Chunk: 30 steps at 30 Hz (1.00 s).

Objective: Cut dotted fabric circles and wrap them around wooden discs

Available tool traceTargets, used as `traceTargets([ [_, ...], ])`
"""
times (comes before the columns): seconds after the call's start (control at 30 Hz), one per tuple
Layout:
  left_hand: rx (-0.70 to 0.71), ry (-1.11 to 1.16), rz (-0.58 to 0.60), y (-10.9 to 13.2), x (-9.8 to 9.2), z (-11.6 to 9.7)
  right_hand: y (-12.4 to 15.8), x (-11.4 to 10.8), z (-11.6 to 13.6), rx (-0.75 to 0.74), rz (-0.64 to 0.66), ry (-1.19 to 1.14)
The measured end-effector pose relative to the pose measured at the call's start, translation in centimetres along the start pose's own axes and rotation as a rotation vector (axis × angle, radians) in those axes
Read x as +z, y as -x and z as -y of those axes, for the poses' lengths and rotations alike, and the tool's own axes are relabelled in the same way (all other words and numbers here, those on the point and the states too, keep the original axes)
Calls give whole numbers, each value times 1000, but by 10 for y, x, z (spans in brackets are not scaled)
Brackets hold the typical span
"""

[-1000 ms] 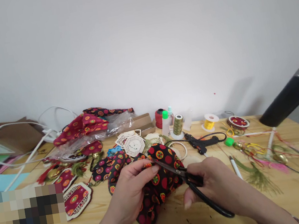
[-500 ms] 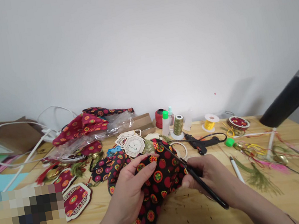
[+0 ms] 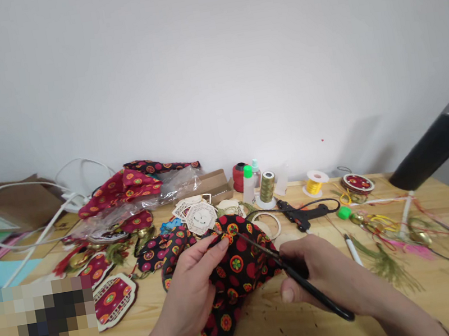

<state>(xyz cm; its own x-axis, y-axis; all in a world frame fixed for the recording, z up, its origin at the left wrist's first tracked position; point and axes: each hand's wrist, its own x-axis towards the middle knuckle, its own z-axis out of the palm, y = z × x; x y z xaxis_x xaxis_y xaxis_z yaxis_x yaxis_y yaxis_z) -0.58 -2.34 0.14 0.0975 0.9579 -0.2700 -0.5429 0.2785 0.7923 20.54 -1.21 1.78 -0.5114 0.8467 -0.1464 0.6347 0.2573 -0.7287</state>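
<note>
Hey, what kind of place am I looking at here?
Probably a craft worktable, maybe at home. The right hand holds black scissors at patterned fabric gripped by the left hand; thread spools and a glue gun lie behind.

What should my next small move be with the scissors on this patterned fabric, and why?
Probably a short snip along the top edge: the right hand holds the black scissors with blades laid across the patterned fabric, tips at its top edge, while the left hand pinches that edge beside them.

Black red-dotted fabric (image 3: 241, 270) bunched above table; black scissors (image 3: 292, 273) across it.
</note>
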Motion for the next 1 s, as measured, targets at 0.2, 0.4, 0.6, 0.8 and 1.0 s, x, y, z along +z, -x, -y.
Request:
traceTargets([
  [0.2,32,-63,-7,1,-1,1,1,-5,7,-5,33,51],
  [0.4,71,-197,47,3,-5,1,5,-10,8,16,11,113],
  [0.6,86,-299,104,4,-6,0,9,-13,13,51,-2,182],
  [0.8,126,-398,80,4,-5,0,7,-11,15,11,-43,212],
  [1.0,116,-422,101,4,-5,0,7,-10,16,2,-64,234],
])
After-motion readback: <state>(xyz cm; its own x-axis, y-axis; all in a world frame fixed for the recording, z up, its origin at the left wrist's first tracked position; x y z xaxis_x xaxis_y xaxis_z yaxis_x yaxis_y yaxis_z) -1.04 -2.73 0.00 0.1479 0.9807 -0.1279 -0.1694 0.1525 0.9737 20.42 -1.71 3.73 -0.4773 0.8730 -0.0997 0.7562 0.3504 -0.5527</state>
